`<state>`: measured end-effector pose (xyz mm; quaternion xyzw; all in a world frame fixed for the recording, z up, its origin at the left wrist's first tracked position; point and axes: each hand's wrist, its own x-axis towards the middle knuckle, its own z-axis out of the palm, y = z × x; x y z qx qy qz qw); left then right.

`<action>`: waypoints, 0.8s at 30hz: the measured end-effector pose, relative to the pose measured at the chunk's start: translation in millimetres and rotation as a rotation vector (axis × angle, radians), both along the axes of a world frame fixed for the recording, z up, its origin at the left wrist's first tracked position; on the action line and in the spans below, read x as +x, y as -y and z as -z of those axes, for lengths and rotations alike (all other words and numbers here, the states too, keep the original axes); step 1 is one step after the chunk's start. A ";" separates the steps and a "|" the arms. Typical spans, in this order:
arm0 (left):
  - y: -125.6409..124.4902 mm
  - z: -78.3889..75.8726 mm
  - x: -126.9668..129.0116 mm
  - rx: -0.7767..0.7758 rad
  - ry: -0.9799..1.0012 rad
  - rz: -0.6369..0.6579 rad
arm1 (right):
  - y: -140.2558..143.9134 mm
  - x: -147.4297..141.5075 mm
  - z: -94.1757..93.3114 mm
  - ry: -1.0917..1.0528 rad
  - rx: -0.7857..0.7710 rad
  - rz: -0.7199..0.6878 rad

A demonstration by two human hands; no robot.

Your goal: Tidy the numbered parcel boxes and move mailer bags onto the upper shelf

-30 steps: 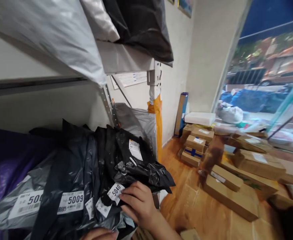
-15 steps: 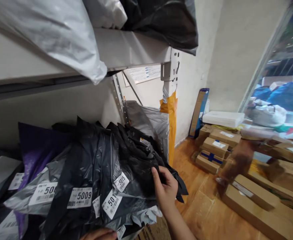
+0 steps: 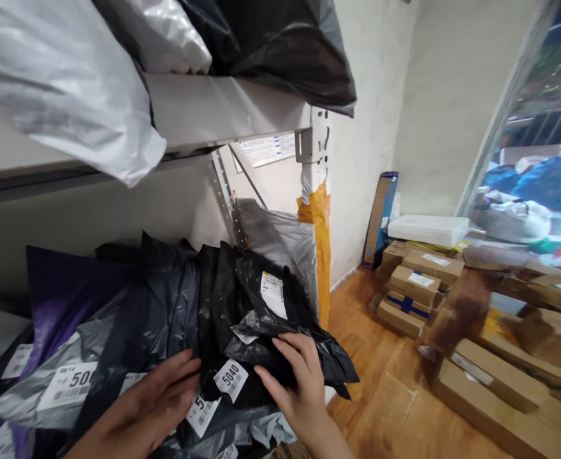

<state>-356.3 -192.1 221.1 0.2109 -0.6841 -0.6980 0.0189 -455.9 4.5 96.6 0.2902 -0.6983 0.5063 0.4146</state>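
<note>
Parcel [image 3: 256, 319] (label 5040) under right hand [image 3: 297, 382], beside left hand [image 3: 151, 401].

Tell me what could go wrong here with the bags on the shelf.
1. The black bag tagged 5040 overhangs the shelf end; under the right hand alone it could slide to the floor.
2. The left hand covers the tags of the grey bags, so a number may be misread.
3. The white bag overhead sags past the upper shelf and might drop.
</note>
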 end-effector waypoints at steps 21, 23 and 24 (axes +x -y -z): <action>-15.3 -27.6 -82.0 -0.205 0.410 0.503 | -13.2 -8.0 7.0 -0.026 -0.031 0.118; -11.8 -23.6 -83.5 -0.176 0.411 0.561 | -15.1 -12.9 7.9 0.011 0.106 0.012; -10.2 -20.9 -83.1 -0.163 0.413 0.570 | -15.4 -14.5 8.3 -0.013 0.165 -0.059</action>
